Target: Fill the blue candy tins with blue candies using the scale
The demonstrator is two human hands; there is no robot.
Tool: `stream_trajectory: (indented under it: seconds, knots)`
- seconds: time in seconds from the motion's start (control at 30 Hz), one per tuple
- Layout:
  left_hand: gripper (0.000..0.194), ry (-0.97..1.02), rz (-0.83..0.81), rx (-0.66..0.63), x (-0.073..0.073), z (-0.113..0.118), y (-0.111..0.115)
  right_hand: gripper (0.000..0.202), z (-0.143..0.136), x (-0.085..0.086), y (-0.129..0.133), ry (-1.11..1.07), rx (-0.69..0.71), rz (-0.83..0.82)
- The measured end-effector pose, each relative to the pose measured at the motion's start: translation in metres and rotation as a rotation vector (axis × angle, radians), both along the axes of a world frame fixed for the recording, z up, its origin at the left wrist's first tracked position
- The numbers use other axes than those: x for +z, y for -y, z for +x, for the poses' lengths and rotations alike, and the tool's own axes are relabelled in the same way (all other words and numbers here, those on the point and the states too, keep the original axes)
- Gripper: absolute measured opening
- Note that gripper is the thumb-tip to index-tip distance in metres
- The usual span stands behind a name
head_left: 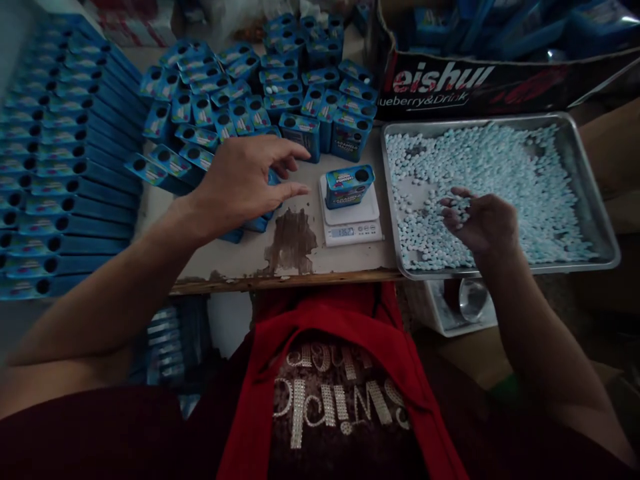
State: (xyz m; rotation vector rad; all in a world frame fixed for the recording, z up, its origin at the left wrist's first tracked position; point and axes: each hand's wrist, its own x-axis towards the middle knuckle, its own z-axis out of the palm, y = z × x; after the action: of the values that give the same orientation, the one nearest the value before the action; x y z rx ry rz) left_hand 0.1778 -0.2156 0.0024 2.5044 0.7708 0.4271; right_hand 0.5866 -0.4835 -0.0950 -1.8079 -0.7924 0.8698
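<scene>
A blue candy tin (349, 187) with a round hole in its top stands on a small white digital scale (354, 230) whose display is lit. To the left of it my left hand (245, 177) hovers with thumb and fingers apart, holding nothing. My right hand (483, 220) is over a metal tray (613, 247) of small pale blue candies (525, 173). It is cupped, palm up, around several of the candies. Behind my left hand, many similar blue tins (230, 113) crowd the table, and my forearm hides some of them.
Rows of blue tins (65, 180) lie stacked along the left side. A black printed carton (505, 83) holding more blue packages stands behind the tray. Below the wooden table edge (300, 280) is a white basket (435, 310). Another person's arm (615, 147) shows at the right.
</scene>
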Motion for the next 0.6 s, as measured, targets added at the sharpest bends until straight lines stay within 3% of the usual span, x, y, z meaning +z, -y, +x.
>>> stream_trajectory:
  seconds: [0.1,0.27,0.43,0.6]
  knots:
    - [0.071,-0.060,0.015,-0.035,-0.006,0.010,-0.003,0.032,0.003,-0.005,0.007,-0.213,-0.087,0.031]
    - [0.098,-0.154,-0.055,-0.053,-0.025,0.027,0.007,0.047,0.004,-0.015,-0.026,-0.027,-0.048,0.044]
    - [0.093,-0.074,-0.186,-0.006,-0.045,0.028,0.018,0.058,-0.040,0.016,-0.099,-0.040,0.095,0.204]
    - [0.084,-0.044,-0.333,0.016,-0.053,0.020,0.016,0.078,-0.092,0.043,-0.160,-0.173,0.149,0.297]
